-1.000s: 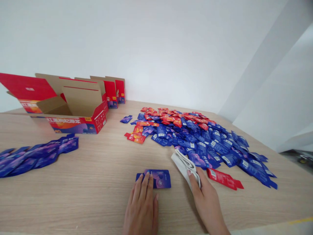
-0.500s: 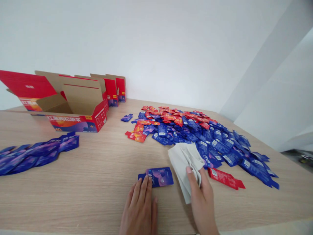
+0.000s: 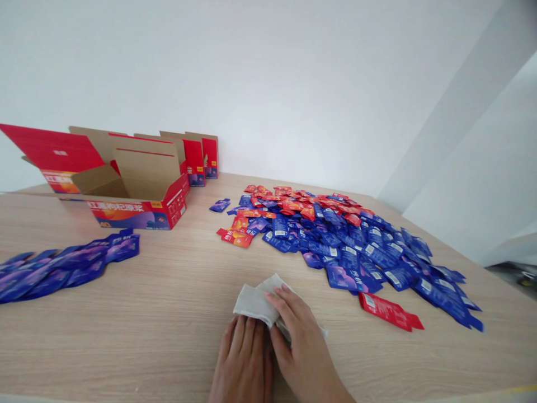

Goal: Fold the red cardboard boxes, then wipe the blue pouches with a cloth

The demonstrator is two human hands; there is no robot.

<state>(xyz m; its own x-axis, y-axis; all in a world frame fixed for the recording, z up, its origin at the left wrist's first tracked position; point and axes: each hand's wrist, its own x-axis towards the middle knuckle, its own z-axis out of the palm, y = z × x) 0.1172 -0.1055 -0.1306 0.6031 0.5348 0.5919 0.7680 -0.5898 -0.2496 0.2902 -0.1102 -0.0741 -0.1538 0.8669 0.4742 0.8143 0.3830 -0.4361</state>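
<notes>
A folded light-grey cloth [image 3: 255,302] lies over the spot in front of my left hand, and the blue sachet there is hidden beneath it. My right hand [image 3: 300,338] has hold of the cloth, fingers bent over its top and the thumb below. Beside it, my left hand [image 3: 243,355] lies flat on the table with fingers stretched forward, their tips at the cloth's near edge. A red sachet [image 3: 390,312] rests to the right, next to a large heap of blue sachets [image 3: 348,252] and red sachets [image 3: 302,201].
At the back left stands an open red carton [image 3: 130,215] with raised flaps; more red cartons [image 3: 193,162] stand behind it against the wall. A row of overlapping blue sachets [image 3: 71,266] lies at the left. One blue sachet [image 3: 220,205] lies apart near the heap.
My right hand has brought the cloth leftward from beside the heap onto the blue sachet, covering it. My left hand has stayed in nearly the same place. The view has shifted slightly.
</notes>
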